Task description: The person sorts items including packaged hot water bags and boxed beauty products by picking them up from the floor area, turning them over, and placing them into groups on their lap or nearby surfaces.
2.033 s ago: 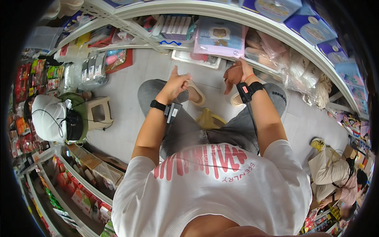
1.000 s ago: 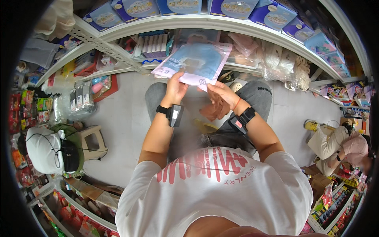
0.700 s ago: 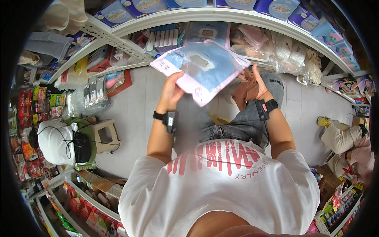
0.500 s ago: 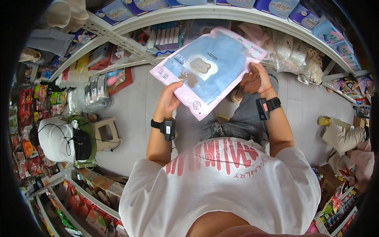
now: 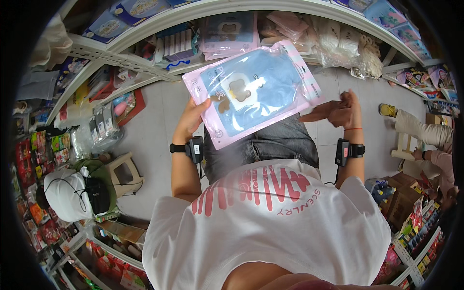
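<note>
My left hand (image 5: 193, 115) grips the lower left edge of a flat plastic package (image 5: 261, 104), thumb on its front. The package has a pink border, a clear window, light blue contents and a small bear picture; it tilts up toward the right. My right hand (image 5: 344, 112) is off the package, just beyond its lower right corner. Its fingers look dark, as if in shadow, and stretch toward the left; I make out nothing held in them. Each wrist carries a black strapped device.
Ahead is a white shelf (image 5: 212, 29) with similar pink-edged packages (image 5: 231, 36) and bagged white goods (image 5: 338, 38). A beige stool (image 5: 124, 173) stands left beside a white bundle (image 5: 63, 193). Another person's legs (image 5: 415, 128) show at right, near cardboard boxes (image 5: 403, 193).
My right hand has let go of the package's right edge and moved right and down, fingers stretched out. The package has turned slightly in my left hand, which has shifted left.
</note>
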Demonstrator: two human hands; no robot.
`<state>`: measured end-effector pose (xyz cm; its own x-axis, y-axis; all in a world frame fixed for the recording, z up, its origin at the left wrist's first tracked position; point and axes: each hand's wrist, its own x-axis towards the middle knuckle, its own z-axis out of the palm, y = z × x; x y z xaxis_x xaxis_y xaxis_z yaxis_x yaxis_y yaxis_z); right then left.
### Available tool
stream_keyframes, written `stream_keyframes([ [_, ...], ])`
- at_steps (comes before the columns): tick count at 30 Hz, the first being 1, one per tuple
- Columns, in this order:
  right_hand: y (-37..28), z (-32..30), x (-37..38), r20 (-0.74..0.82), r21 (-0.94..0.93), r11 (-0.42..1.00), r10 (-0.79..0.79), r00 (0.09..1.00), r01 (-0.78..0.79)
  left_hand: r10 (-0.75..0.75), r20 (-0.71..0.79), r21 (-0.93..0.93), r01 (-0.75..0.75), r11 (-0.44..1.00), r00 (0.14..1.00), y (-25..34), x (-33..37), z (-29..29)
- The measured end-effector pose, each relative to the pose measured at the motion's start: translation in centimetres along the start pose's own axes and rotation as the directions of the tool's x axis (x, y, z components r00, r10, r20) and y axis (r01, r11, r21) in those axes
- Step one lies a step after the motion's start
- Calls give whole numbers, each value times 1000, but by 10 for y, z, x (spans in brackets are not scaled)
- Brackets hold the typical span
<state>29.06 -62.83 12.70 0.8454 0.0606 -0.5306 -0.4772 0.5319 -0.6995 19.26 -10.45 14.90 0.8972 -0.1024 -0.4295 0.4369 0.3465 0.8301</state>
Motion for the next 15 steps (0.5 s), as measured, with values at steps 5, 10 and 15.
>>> stream_keyframes([
  [5, -31, 128, -34, -138, -13, 966, -256, 957, 257, -8, 85, 20, 6, 1000, 996, -1, -3, -21],
  [10, 5, 182, 15, 535, -838, 31, -158, 830, 545, -48, 100, 114, 36, 993, 994, -10, 2, -31],
  [15, 82, 232, -20, 755, -619, -456, -121, 644, 639, -34, 13, 179, 31, 983, 999, -8, -4, -23],
])
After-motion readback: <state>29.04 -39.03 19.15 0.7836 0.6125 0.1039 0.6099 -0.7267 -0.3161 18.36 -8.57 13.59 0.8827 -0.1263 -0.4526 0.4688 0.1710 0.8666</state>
